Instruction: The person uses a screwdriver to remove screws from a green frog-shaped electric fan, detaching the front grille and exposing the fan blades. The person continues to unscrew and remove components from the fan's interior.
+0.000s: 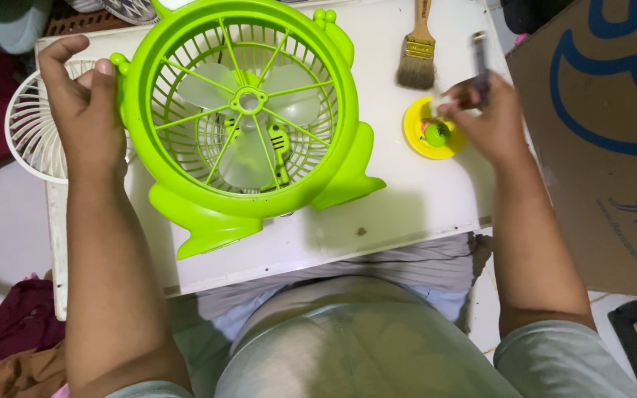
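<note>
A lime-green plastic fan body [245,118] with pale translucent blades lies flat on a white board [377,214] across my lap. My left hand [86,110] grips the fan's left rim. My right hand [484,118] holds a thin dark tool [480,63], seemingly a screwdriver, and pinches something small and white over a yellow dish [416,136]. A small green part [436,133] sits in that dish.
A paintbrush [418,51] lies on the board behind the dish. A white fan grille [35,136] sticks out under my left hand. A cardboard box [606,140] stands at the right. Clothes lie on the floor at lower left.
</note>
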